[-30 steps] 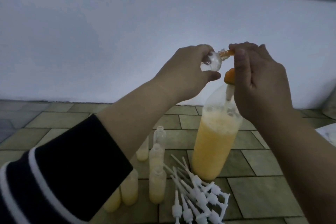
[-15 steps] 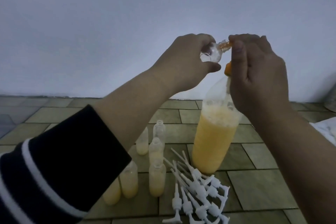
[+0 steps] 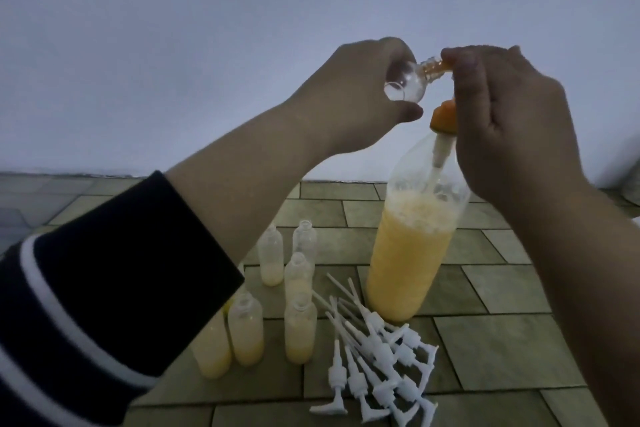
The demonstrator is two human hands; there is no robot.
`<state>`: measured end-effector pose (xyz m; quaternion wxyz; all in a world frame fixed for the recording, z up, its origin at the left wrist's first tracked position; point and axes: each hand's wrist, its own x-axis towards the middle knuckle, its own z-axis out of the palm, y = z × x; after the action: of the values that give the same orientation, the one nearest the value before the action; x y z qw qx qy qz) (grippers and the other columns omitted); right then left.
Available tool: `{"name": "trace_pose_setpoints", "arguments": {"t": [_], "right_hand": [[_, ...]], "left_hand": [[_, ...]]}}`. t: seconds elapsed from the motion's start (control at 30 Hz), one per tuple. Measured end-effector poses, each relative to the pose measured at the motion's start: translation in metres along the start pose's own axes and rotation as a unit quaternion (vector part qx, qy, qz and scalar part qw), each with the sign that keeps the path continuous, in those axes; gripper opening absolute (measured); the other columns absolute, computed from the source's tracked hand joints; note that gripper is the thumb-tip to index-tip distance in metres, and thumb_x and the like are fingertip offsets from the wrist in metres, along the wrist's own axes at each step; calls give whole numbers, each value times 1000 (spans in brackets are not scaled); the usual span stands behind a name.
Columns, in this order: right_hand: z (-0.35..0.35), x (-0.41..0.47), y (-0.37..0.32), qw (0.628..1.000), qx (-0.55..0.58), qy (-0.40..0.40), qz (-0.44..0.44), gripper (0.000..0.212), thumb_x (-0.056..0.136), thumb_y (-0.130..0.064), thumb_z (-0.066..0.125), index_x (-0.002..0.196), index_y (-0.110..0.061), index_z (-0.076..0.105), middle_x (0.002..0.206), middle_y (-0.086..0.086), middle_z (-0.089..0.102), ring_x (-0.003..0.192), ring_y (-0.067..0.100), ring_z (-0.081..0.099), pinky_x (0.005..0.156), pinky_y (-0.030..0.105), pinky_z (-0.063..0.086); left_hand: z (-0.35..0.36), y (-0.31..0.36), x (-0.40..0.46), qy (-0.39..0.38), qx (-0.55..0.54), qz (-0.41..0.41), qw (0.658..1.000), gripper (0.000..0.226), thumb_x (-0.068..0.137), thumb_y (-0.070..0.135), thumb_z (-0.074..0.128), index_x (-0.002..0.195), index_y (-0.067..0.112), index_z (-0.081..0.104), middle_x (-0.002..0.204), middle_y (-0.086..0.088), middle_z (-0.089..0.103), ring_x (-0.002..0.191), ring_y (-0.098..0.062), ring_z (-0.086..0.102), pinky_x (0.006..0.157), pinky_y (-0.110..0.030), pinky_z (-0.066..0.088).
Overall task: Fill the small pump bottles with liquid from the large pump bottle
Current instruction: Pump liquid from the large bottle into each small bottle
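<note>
Overhead, left hand [image 3: 360,97] gripping a small clear bottle [image 3: 166,85], tilted, its neck at the orange spout [image 3: 445,65]. Right hand [image 3: 512,121] curled over the big bottle's [image 3: 412,250] pump. Below, filled small bottles [image 3: 273,291] beside loose white pumps [image 3: 381,357] on tile.

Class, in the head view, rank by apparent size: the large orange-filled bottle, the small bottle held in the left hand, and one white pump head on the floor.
1. Large bottle.
2 and 3. Held small bottle and white pump head: look alike; hand hides part of the bottle, so unranked.
</note>
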<state>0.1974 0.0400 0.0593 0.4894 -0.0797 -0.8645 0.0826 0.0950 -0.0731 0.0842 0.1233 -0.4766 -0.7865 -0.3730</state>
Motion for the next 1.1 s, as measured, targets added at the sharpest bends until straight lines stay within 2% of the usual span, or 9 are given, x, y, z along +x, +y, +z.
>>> {"name": "trace_pose_setpoints", "arguments": {"t": [0.13, 0.3, 0.37, 0.47, 0.6, 0.73, 0.8, 0.93, 1.1], "right_hand": [[-14, 7, -4, 997, 13, -60, 50, 53, 101, -42, 23, 103, -6, 62, 87, 2, 59, 79, 9, 45, 69, 30, 32], [-17, 9, -4, 993, 34, -78, 84, 56, 100, -45, 24, 97, -6, 64, 71, -7, 59, 69, 6, 46, 57, 24, 29], [-15, 9, -2, 992, 47, -73, 90, 51, 100, -46, 26, 90, -14, 65, 69, -12, 58, 67, -1, 50, 56, 15, 34], [-14, 8, -2, 992, 55, -63, 98, 38, 99, -48, 29, 78, -34, 57, 66, -14, 56, 67, -14, 50, 56, 4, 33], [-15, 6, -5, 990, 62, -63, 107, 54, 100, -45, 24, 97, -8, 64, 68, -11, 54, 68, 3, 46, 61, 18, 34], [-16, 4, -9, 989, 83, -55, 107, 59, 100, -46, 21, 103, -3, 62, 86, 4, 61, 72, 2, 42, 66, 24, 35], [-17, 3, -11, 989, 87, -52, 110, 60, 100, -45, 21, 103, -2, 62, 96, 10, 64, 74, 4, 42, 72, 26, 34], [-16, 3, -11, 988, 94, -52, 115, 59, 101, -44, 21, 103, -2, 62, 91, 9, 64, 74, 4, 43, 72, 25, 33], [-16, 2, -11, 988, 97, -42, 110, 58, 101, -42, 22, 102, 0, 62, 96, 14, 64, 86, 23, 53, 79, 35, 40]], "left_hand": [[0, -7, -2, -4, 1, -24, 1000, 40, 79, 37, 70, 115, 27, 56, 105, 12, 58, 91, -5, 53, 69, -9, 35], [-7, -24, -22, -7, -73, -75, 994, 40, 77, 32, 73, 114, 27, 58, 102, 12, 62, 93, -4, 61, 80, -18, 46], [-15, -37, -37, 1, -99, -94, 991, 41, 78, 31, 73, 115, 29, 57, 107, 11, 63, 94, -4, 62, 82, -16, 47], [-23, -62, -66, 14, -84, -140, 987, 44, 77, 32, 73, 117, 35, 53, 106, 17, 62, 90, 5, 59, 66, -7, 45], [-21, -88, -100, 1, -57, -201, 978, 36, 76, 36, 72, 109, 33, 59, 103, 18, 62, 90, 0, 60, 69, -19, 46], [-5, -103, -119, -40, -42, -239, 969, 32, 71, 43, 73, 99, 35, 60, 93, 13, 65, 86, -6, 63, 80, -38, 55], [0, -106, -122, -55, -19, -243, 968, 32, 70, 44, 74, 96, 33, 59, 91, 13, 64, 83, -5, 61, 76, -34, 55], [9, -110, -125, -93, 9, -254, 963, 37, 71, 39, 77, 99, 33, 53, 93, 17, 57, 83, 2, 55, 66, -16, 48], [15, -111, -125, -137, 24, -280, 950, 44, 68, 30, 79, 105, 30, 54, 93, 11, 57, 80, -3, 55, 65, -19, 50]]}}
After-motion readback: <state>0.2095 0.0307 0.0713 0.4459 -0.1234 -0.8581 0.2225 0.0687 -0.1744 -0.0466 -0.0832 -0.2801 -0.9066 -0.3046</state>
